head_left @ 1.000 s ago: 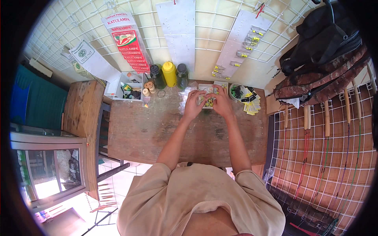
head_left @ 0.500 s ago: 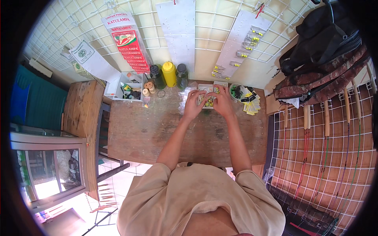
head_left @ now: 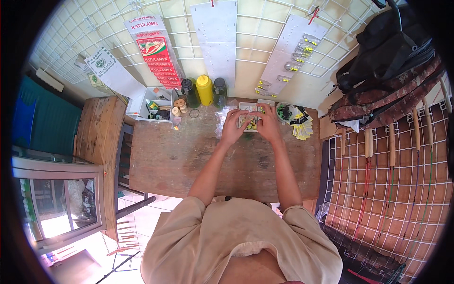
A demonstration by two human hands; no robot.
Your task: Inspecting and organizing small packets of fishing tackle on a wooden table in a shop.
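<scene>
My left hand [head_left: 231, 128] and my right hand [head_left: 270, 125] meet over a small white tray [head_left: 242, 104] at the far side of the wooden table. Thumbs and forefingers are bent into pinches, with the fingertips close together. Whatever they hold is too small to make out. Under the fingers, the tray contains small yellow-green and silvery pieces [head_left: 249, 126], partly covered by the hands. Clear plastic bags [head_left: 220, 121] lie just left of my left hand. Beside my right hand stands a round tub [head_left: 283, 112] with dark green bits in it.
Yellow and black cards [head_left: 302, 127] fan out at the right. Toward the back left are a yellow bottle [head_left: 204, 90], two dark bottles, thread spools [head_left: 179, 106] and a white box [head_left: 137, 113]. A grey board [head_left: 283, 61] with small packets hangs on the wall grid.
The whole view has shifted down slightly. Both hands stay over the tray with only a slight movement of the fingers.
</scene>
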